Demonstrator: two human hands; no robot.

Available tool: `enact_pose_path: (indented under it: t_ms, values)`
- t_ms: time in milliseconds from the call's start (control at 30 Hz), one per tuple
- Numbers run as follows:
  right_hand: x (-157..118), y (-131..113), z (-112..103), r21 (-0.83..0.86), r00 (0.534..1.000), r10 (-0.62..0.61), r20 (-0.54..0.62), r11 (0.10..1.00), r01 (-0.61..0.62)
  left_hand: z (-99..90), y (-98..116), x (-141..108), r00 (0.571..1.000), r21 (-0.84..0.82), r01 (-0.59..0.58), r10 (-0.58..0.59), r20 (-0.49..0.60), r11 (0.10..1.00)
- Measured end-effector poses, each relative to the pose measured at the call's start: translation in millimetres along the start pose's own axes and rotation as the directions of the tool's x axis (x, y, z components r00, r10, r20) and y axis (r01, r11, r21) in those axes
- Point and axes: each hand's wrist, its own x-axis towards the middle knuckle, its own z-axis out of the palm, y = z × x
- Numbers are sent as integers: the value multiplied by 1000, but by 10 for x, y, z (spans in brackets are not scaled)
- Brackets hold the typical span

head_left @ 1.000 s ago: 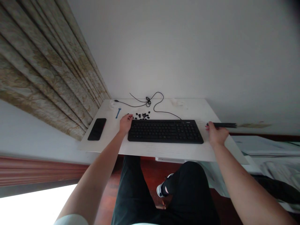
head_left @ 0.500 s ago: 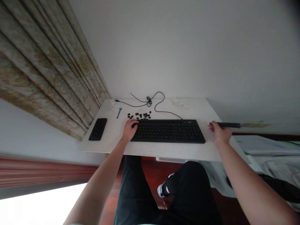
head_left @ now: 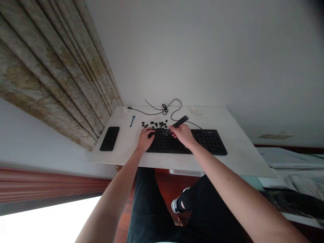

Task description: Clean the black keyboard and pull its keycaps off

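A black keyboard [head_left: 168, 143] lies on the white desk. My left hand [head_left: 145, 139] grips its upper left corner, with the fingers along the back edge and the thumb over the keys. Above the keyboard's left-middle part, my right hand [head_left: 184, 134] is closed around a black keycap puller [head_left: 180, 121]. Its thin wire loops point down and left to the back rows of keys, and its dark bristled end points up and right. Whether the wires touch a key I cannot tell. Several loose black keycaps [head_left: 156, 124] are scattered just behind the keyboard.
A small blue tool [head_left: 132, 121] and a black phone [head_left: 109, 138] lie on the left of the desk [head_left: 238, 145]. The keyboard's cable [head_left: 177, 111] loops along the back. A patterned curtain [head_left: 63, 64] hangs at left, and a wall [head_left: 202, 60] stands behind the desk.
My right hand has swung left with the keycap puller, from beyond the keyboard's right end to over its keys. My left hand keeps its place on the corner. The view has shifted slightly.
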Motion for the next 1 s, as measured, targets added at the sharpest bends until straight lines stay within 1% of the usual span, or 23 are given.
enact_pose_path:
  t_ms: [67,133,233,300,433,633,800,1000]
  values:
    - [54,-139,251,-111,997,-19,72,993,27,-4,6,12,1000,-6,-12,12,16,1000]
    - [113,-248,400,-245,994,-27,103,968,52,-7,8,22,999,-8,-26,26,30,1000]
    - [180,-365,500,-409,994,-35,107,910,76,-5,4,30,999,3,-40,40,24,999]
    - [201,-410,529,-464,992,-33,120,882,86,1,-4,32,999,8,-41,41,14,999]
    - [218,-412,572,-490,983,-11,182,866,100,20,-34,41,999,-11,-32,33,3,999]
    - [237,-371,637,-468,983,-14,181,878,98,45,-78,51,1000,-36,-28,28,-2,999]
    - [224,-451,666,-549,978,-45,202,822,151,57,-87,54,1000,-27,-29,29,-7,999]
    - [272,-503,720,-618,982,3,188,778,116,69,-101,59,1000,5,-30,30,3,1000]
